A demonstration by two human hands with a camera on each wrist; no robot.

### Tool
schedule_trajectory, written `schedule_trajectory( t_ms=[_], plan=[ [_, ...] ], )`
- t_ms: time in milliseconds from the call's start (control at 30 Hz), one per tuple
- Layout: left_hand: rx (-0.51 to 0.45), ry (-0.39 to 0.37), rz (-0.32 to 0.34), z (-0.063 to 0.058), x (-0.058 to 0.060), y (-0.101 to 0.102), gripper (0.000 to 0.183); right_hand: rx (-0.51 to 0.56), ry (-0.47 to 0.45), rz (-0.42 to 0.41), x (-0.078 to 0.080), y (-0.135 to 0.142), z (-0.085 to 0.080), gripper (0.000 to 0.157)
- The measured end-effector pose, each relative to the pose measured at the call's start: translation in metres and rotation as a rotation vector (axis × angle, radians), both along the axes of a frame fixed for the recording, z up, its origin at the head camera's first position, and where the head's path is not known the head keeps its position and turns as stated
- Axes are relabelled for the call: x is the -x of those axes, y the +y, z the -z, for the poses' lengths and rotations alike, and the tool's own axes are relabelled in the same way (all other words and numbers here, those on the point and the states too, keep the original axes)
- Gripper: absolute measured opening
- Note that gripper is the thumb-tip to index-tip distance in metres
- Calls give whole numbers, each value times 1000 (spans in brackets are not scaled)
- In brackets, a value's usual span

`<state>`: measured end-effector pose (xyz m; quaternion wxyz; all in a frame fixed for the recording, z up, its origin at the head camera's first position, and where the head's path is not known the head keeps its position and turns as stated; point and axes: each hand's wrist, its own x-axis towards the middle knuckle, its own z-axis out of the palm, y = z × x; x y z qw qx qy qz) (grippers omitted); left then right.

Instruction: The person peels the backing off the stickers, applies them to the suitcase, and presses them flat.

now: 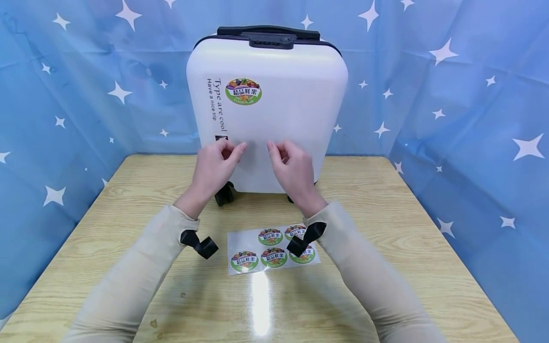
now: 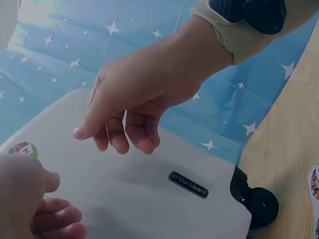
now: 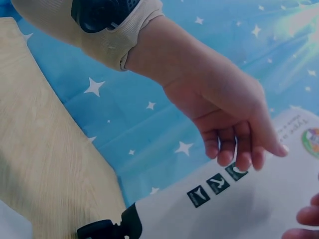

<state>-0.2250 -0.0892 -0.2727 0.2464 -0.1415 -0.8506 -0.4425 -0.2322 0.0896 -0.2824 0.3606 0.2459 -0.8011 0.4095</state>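
You face a white suitcase (image 1: 274,114) standing upright at the far side of the wooden worktop (image 1: 364,214), its handle (image 1: 268,31) on top. It probably stands this way so that its broad front is turned to you, within reach of both arms.

Your left hand (image 1: 214,164) and right hand (image 1: 295,166) are raised in front of that panel, apart from each other, thumbs pointing inward across a gap. The fingers curl loosely, and neither hand shows anything in its grasp, which is likely why they look relaxed. Whether any fingertip brushes the case, you cannot tell.

An oval fruit sticker (image 1: 243,92) sits on the upper left of the panel, beside sideways lettering (image 1: 218,102). Its own writing reads upright, presumably to suit the case standing up. The wrist views add a "SWISS POLO" badge (image 2: 188,184) near your right hand and three dark icons (image 3: 218,183) near your left.

Nearer to you, a sticker sheet (image 1: 236,243) lies flat between your forearms, its far left spot blank; five stickers show, one partly behind a black strap (image 1: 306,238) at your right cuff. It seems laid there to be handy, its prints facing you. A blue star-patterned curtain (image 1: 429,95) hangs behind.
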Motion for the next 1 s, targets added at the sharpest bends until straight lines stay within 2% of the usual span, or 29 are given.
schedule_trajectory(
  t_ms=[200,467,733,1000],
  plan=[
    [12,-11,41,5,-5,0,26,2,-25,-19,-5,2,7,22],
    [25,-22,62,10,-11,-2,24,14,-37,-26,-11,4,14,16],
    [31,-94,89,17,-16,-1,24,15,-105,-19,-16,7,25,12],
    [36,-146,102,28,-18,-2,22,-2,-149,3,-20,8,40,15]
  ],
)
